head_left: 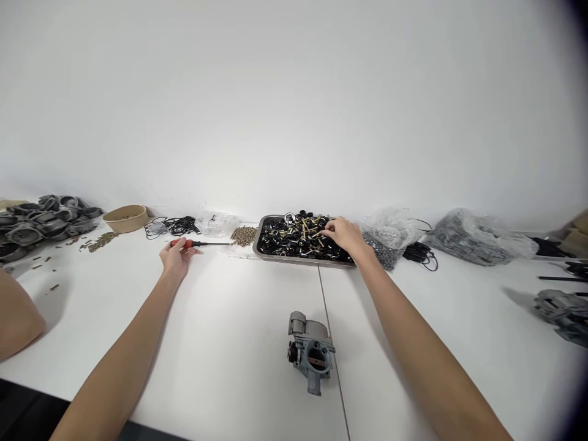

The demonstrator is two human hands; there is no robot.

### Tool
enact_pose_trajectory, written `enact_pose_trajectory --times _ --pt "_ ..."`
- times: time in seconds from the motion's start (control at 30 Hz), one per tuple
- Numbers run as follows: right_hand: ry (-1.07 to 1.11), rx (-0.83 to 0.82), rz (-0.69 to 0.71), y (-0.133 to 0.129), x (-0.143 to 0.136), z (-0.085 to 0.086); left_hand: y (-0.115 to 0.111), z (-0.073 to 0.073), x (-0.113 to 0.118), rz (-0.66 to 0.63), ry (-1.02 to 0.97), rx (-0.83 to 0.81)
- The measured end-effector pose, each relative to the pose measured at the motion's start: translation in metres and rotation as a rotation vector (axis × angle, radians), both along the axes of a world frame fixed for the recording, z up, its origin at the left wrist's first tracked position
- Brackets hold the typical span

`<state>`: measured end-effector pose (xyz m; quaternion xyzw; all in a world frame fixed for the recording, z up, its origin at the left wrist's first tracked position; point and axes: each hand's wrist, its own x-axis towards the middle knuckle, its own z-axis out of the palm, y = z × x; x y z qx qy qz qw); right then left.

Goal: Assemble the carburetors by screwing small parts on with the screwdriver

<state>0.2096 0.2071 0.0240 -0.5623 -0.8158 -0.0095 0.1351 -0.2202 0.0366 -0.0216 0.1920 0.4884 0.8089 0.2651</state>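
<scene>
My left hand (176, 256) is closed around the red handle of a screwdriver (188, 244), whose thin shaft points right toward a pile of small brass parts (243, 236). My right hand (343, 234) reaches over the right part of a metal tray (303, 262) heaped with small black and brass-coloured parts (298, 237). Its thumb and fingertips are pinched together at the heap; what they hold, if anything, is too small to name. Nearer to me, between my forearms, a grey metal carburetor (312, 352) stands on the white table, its round bore facing me.
Grey metal housings (50, 223) are piled at the far left, beside a tan bowl (126, 218) and scattered brass pieces (101, 241). Black cords (177, 226) and plastic bags of parts (478, 237) line the wall. Another carburetor (563, 309) sits far right. A person's arm (18, 315) shows at left.
</scene>
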Motion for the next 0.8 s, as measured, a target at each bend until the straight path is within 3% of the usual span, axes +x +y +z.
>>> enact_pose_trajectory --times 0.4,0.6,0.8 --pt "0.051 -0.011 0.083 0.001 0.004 0.0 0.0 0.003 -0.002 -0.012 -0.11 0.007" --pt "0.198 0.011 0.125 0.0 0.008 0.002 -0.002 0.008 -0.001 -0.054 -0.175 -0.005" --pt "0.392 -0.077 0.179 0.004 0.02 0.011 -0.003 0.011 0.0 -0.064 -0.204 -0.011"
